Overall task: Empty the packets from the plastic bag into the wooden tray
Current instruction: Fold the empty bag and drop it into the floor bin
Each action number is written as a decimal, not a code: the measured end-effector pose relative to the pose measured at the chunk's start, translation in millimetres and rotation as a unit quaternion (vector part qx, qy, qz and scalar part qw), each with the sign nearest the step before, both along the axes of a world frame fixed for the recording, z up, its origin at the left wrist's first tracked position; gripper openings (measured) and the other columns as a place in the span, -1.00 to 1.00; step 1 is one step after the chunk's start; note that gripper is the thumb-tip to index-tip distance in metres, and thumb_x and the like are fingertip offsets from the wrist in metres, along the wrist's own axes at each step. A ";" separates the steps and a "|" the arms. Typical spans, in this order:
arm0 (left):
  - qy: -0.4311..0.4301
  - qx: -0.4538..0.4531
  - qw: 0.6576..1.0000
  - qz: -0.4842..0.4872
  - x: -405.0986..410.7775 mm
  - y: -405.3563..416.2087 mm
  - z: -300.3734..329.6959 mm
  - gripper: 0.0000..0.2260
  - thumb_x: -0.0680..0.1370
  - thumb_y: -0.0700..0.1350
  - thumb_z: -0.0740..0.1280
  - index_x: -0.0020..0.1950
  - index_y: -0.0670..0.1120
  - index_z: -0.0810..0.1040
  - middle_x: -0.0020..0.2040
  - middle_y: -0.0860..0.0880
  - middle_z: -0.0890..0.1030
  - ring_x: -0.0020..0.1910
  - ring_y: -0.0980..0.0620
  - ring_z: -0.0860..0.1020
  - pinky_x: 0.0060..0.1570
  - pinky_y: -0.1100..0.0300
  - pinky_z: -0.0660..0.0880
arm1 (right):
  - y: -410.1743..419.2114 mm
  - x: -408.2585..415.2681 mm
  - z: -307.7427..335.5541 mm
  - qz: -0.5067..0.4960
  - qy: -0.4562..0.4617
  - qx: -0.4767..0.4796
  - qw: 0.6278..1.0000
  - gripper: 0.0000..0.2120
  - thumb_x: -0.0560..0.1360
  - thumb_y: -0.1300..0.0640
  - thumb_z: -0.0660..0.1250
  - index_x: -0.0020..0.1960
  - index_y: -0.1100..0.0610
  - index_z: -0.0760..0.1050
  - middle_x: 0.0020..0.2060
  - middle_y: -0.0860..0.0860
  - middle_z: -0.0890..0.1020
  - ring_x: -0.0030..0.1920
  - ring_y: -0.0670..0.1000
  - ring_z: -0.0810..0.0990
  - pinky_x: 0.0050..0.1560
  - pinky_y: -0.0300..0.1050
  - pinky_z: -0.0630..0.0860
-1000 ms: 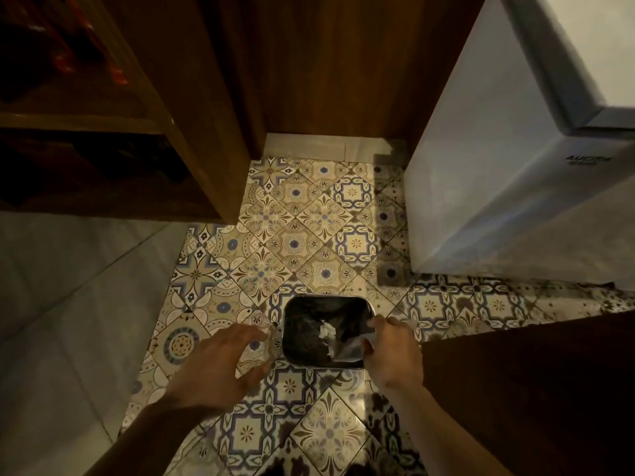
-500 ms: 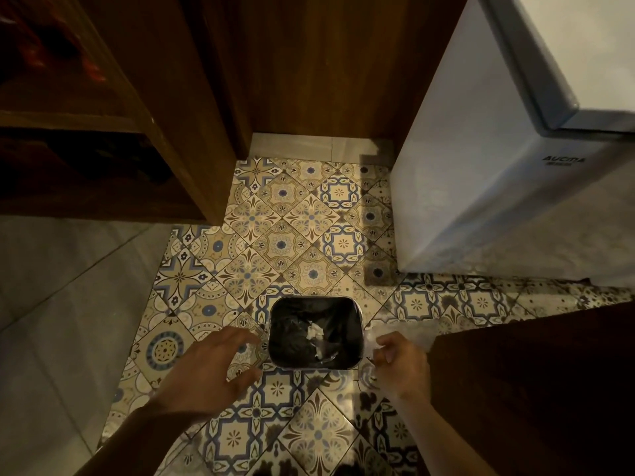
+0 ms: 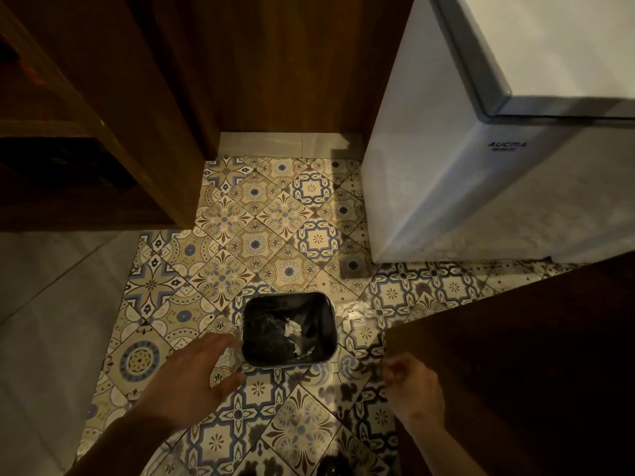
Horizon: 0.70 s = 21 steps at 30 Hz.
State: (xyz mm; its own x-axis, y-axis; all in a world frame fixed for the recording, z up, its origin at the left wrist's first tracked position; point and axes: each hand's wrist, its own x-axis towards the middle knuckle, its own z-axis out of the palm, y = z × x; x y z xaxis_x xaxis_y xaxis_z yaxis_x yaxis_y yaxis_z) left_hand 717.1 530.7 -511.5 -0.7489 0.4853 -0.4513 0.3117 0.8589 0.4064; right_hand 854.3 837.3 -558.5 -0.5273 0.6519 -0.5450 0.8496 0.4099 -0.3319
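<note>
While "AUCMA" shows on the white chest freezer [image 3: 481, 187], the left hand [image 3: 192, 383] hovers empty, fingers spread, just left of the black-lined rectangular bin [image 3: 288, 328] holding crumpled clear plastic [image 3: 293, 329]; the right hand [image 3: 414, 386] is loosely curled, empty.

- Small dark rectangular bin [image 3: 288, 328] with black liner, crumpled clear plastic inside, on patterned tiled floor [image 3: 275, 218].
- Left hand [image 3: 192, 383] spread, empty, beside bin; right hand [image 3: 414, 386] loosely curled.
</note>
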 end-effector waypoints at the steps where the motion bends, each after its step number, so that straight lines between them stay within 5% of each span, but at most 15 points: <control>1: -0.001 -0.002 1.000 -0.001 0.0 7.3 1.2 -0.52 0.52 0.24 0.33 0.41 0.20 0.36 0.39 0.21 0.43 0.35 0.17 0.41 0.29 0.16 0.38 | 5.5 2.2 2.1 0.005 -0.007 -0.006 1.000 -0.86 0.54 0.05 0.39 -0.03 -0.19 0.51 -0.07 -0.15 0.62 -0.06 -0.07 0.61 -0.06 -0.06 0.61; 14: -0.034 0.018 0.999 -0.025 -41.3 103.4 -36.7 -0.54 0.52 0.19 0.36 0.40 0.17 0.38 0.34 0.15 0.46 0.27 0.13 0.44 0.22 0.22 0.39 | 58.6 -20.6 -47.7 0.021 -0.008 -0.120 0.993 -0.84 0.61 0.19 0.30 0.11 -0.04 0.44 -0.03 -0.09 0.53 -0.16 -0.21 0.52 -0.38 -0.36 0.36; 17: -0.066 0.016 0.997 -0.025 -68.0 125.7 -59.4 -0.54 0.53 0.18 0.35 0.41 0.17 0.36 0.36 0.15 0.44 0.30 0.10 0.42 0.30 0.14 0.37 | 63.5 -39.2 -71.1 0.032 -0.031 -0.103 0.994 -0.85 0.58 0.23 0.34 0.05 -0.01 0.48 0.05 0.04 0.58 -0.07 -0.13 0.57 -0.23 -0.38 0.48; 21: -0.095 0.036 0.993 -0.055 -112.3 156.1 -98.8 -0.59 0.54 0.14 0.36 0.36 0.14 0.39 0.17 0.21 0.42 0.16 0.14 0.42 0.17 0.18 0.36 | 69.9 -69.5 -108.6 0.049 -0.076 -0.061 0.994 -0.86 0.54 0.06 0.40 0.09 -0.09 0.56 0.04 -0.05 0.61 0.10 -0.01 0.58 0.11 -0.06 0.57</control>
State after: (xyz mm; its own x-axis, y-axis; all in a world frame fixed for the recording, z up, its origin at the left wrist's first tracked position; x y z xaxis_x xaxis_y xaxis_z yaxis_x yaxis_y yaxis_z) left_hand 604.8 686.8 -610.4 -0.5934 0.5956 -0.5414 0.3138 0.7906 0.5258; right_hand 784.8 907.2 -667.2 -0.4912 0.5254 -0.6948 0.8516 0.4575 -0.2560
